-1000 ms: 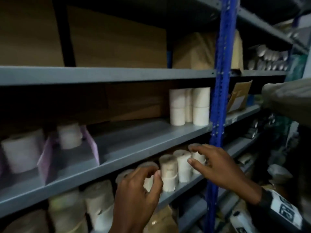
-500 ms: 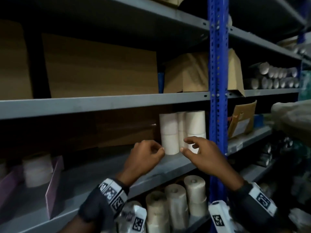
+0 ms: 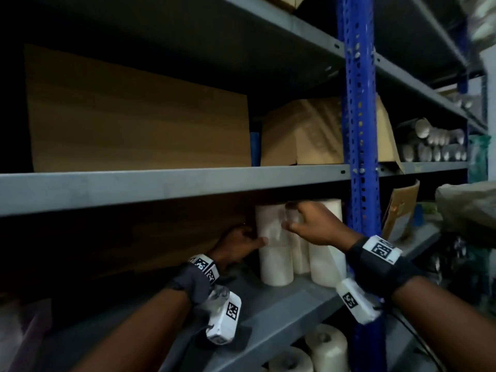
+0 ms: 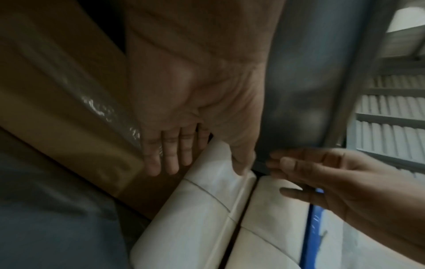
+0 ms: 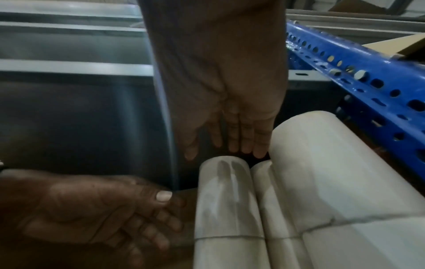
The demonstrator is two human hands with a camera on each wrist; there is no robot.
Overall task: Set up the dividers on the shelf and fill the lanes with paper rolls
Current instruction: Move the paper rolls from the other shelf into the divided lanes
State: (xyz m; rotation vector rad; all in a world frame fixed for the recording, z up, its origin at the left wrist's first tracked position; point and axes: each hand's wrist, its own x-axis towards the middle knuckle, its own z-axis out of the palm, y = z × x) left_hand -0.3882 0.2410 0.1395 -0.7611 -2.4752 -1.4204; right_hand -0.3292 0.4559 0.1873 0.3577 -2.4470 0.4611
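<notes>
Two-high stacks of white paper rolls (image 3: 273, 261) stand on the grey middle shelf (image 3: 281, 310), just left of a blue upright. My left hand (image 3: 255, 238) is at the left stack's side with straight fingers (image 4: 170, 160) reaching behind it, its thumb resting on the upper roll (image 4: 214, 174). My right hand (image 3: 288, 216) hovers at the top of the stacks with its fingers (image 5: 243, 140) extended over the roll tops (image 5: 224, 163), holding nothing. A pale pinkish shape (image 3: 24, 334) shows dimly at the shelf's far left.
The blue perforated upright (image 3: 359, 157) rises right beside the stacks. Brown cardboard boxes (image 3: 134, 124) fill the shelf above, and brown board lines the back of the middle shelf. More rolls (image 3: 327, 347) stand on the shelf below. A torn carton (image 3: 400, 210) leans right of the upright.
Both hands rose from the rolls on the lower shelf to the stacked rolls on the middle shelf. The view lifted with them, and the hands now reach around the stacks.
</notes>
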